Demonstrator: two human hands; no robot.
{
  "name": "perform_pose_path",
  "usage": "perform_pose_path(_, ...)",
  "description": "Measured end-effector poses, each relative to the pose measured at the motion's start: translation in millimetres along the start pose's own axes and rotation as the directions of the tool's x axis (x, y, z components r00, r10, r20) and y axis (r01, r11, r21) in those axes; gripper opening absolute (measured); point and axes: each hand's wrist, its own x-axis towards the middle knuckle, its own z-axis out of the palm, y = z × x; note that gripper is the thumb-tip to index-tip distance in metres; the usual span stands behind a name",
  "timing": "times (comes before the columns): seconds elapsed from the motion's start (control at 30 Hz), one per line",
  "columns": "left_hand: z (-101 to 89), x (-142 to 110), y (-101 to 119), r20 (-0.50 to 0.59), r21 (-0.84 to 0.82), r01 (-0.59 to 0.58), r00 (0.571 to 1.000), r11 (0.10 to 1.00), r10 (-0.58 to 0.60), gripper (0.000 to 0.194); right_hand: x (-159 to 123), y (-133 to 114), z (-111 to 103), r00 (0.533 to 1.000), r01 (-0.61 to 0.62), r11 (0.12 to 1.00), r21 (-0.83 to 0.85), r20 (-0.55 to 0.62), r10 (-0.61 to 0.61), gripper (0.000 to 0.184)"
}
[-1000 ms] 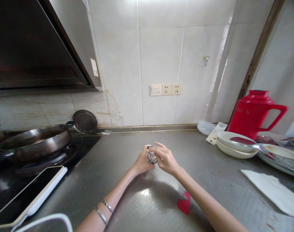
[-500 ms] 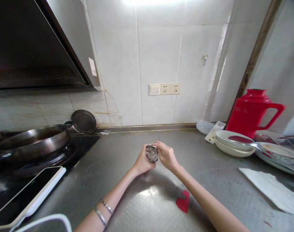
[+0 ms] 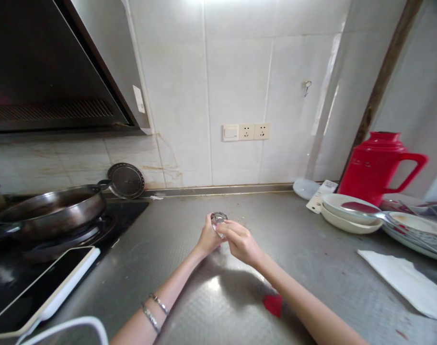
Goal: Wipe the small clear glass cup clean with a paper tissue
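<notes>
Above the middle of the counter, my left hand (image 3: 208, 239) is closed around a small, shiny silver-grey object (image 3: 218, 218) with a roundish, open-looking top. Its exact kind is unclear, and most of its body is hidden in the palm. A speck of red shows below the fingers. My right hand (image 3: 242, 241) meets it from the right, thumb and fingertips pinched at the near edge of the top. Whatever those fingertips hold is too small to make out. On the counter by my right forearm lies a torn red scrap (image 3: 273, 304).
On the left, a pan (image 3: 53, 215) sits on the stove, with a white-edged device (image 3: 67, 273) nearer me. To the right stand a red thermos jug (image 3: 371, 167), stacked bowls (image 3: 348, 224), plates (image 3: 423, 230) and a white paper sheet (image 3: 401, 282). The tiled wall bounds the back.
Both hands have shifted slightly left with the silver-grey object. My right fingers have moved from its right side across to the near edge of its top.
</notes>
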Motion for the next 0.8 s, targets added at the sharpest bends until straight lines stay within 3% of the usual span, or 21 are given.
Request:
perform_pose_path(0.1, -0.6, 1, 1, -0.006, 0.049, 0.042, 0.999, 0.998, -0.042, 0.065, 3, -5, 2, 0.981, -0.149, 0.986, 0.075, -0.110, 0.157, 0.044)
perform_pose_path(0.2, 0.9, 0, 4, 0.009, 0.050, 0.056, 0.998, 0.997, -0.057, 0.065, 7, -2, -3, 0.904, -0.351, 0.929, 0.120, -0.214, 0.369, 0.035)
perform_pose_path(0.3, 4.1, -3, 5, 0.027, 0.075, -0.007, 1.000, 0.997, 0.005, 0.067, 10, 5, -7, 0.812, -0.516, 0.838, 0.177, -0.211, 0.544, 0.030)
perform_pose_path(0.37, 6.8, -5, 5, 0.043, 0.089, -0.048, 0.998, 0.995, 0.044, 0.068, 9, 10, -7, 0.790, -0.553, 0.808, 0.202, -0.180, 0.586, 0.028)
perform_pose_path(0.6, 10.2, -4, 4, 0.042, -0.023, 0.058, 0.997, 0.998, -0.057, 0.063, -5, 16, 7, 0.905, -0.361, 0.920, 0.151, -0.182, 0.385, 0.033)
perform_pose_path(0.8, 5.2, -1, 2, -0.017, -0.055, 0.104, 0.994, 0.993, -0.105, 0.060, -2, 10, 7, 0.913, -0.347, 0.927, 0.145, -0.172, 0.369, 0.035)
